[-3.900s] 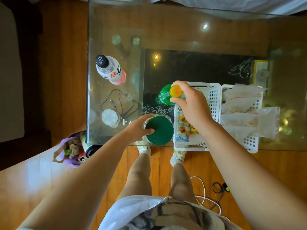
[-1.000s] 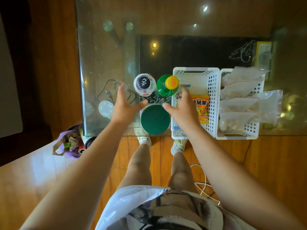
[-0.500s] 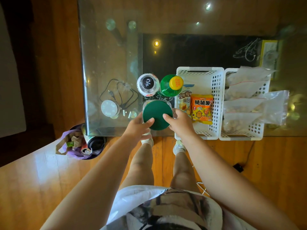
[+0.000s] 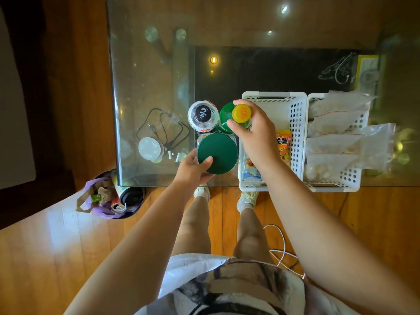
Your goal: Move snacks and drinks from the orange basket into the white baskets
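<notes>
Right hand (image 4: 254, 130) pinches the yellow cap of the green bottle (image 4: 225, 117), just left of the nearer white basket (image 4: 295, 123). Left hand (image 4: 193, 167) grips the green-lidded jar (image 4: 217, 153). Snack packets (image 4: 283, 146) already sit in that basket, clear bags (image 4: 336, 133) in the other. Left out: both bottles, including the clear one (image 4: 203, 116), plus the jar. Orange basket not visible.

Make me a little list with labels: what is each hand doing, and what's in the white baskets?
left hand: grips the green-lidded jar on the glass table
right hand: grips the green bottle by its yellow cap
clear bottle: upright, black cap, beside the green bottle
near white basket: snack packets
far white basket: clear bags
orange basket: not in view
</notes>
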`<state>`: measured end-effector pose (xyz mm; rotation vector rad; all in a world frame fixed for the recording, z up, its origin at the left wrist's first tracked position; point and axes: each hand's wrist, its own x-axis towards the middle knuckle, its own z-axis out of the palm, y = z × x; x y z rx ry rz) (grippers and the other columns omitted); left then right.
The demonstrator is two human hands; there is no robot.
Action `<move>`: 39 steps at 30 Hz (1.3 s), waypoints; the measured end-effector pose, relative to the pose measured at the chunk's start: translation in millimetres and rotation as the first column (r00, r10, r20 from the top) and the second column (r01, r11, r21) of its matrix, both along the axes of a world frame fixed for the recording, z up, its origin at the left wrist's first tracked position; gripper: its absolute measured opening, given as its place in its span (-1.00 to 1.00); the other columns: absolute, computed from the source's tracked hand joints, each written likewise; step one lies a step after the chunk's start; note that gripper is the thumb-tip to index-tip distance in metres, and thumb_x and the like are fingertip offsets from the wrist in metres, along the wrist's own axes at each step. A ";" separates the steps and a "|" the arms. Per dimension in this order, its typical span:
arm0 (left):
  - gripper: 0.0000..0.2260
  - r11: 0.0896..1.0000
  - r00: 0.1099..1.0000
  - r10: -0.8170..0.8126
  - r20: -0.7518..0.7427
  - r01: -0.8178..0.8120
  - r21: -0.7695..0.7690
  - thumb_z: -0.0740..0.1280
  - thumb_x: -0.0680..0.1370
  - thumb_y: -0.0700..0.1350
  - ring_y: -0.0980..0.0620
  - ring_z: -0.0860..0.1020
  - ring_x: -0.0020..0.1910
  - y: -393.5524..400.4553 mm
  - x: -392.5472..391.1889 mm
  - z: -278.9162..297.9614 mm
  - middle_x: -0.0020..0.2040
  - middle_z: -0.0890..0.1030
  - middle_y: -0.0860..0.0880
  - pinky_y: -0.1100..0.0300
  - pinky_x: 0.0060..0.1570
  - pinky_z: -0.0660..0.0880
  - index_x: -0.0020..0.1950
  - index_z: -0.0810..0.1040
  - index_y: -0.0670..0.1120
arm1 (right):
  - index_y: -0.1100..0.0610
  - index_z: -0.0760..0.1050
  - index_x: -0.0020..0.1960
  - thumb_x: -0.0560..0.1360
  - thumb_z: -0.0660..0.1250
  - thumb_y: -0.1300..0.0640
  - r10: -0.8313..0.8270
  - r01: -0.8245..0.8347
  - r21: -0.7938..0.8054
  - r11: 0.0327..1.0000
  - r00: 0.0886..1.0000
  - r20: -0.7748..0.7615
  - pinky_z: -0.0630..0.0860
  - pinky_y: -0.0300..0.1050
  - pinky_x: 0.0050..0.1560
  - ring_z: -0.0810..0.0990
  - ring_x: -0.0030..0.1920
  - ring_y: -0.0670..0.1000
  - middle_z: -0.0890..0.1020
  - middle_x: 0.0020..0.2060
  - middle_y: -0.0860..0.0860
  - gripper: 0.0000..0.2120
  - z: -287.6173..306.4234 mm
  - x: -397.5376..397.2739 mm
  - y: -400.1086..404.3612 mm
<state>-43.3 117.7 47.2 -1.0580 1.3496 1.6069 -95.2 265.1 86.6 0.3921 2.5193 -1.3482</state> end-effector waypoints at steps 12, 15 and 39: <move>-0.64 0.998 0.998 0.055 0.012 -0.055 0.021 0.25 0.57 -0.27 -0.06 0.60 -0.03 1.9 -3.7 2.6 0.31 0.49 -0.16 0.22 -0.20 0.62 0.35 0.39 -0.06 | 0.10 0.45 0.25 0.47 0.35 0.11 0.049 -0.049 -0.007 0.999 0.998 0.047 0.44 -0.11 0.19 0.49 0.23 0.02 0.55 0.21 0.02 -0.64 2.8 -3.8 3.1; -0.65 0.999 0.999 0.039 0.005 -0.039 0.014 0.25 0.57 -0.27 -0.05 0.61 -0.06 1.6 -3.7 1.6 0.31 0.49 -0.16 0.22 -0.19 0.61 0.35 0.39 -0.06 | 0.08 0.45 0.26 0.46 0.36 0.11 0.047 -0.046 -0.018 0.999 0.997 0.059 0.44 -0.16 0.20 0.48 0.23 0.00 0.55 0.21 0.01 -0.62 4.0 -4.4 4.3; -0.44 0.985 0.990 -0.088 0.113 0.104 -0.137 0.32 0.55 -0.11 -0.18 0.42 0.27 2.9 -9.2 13.0 0.43 0.31 -0.14 -0.01 -0.03 0.55 0.49 0.16 0.00 | -0.13 0.01 0.49 0.43 0.40 0.10 -0.043 0.148 -0.276 0.950 0.935 0.353 0.21 0.04 0.40 0.15 0.48 0.00 0.13 0.50 -0.09 -0.22 10.0 22.0 16.5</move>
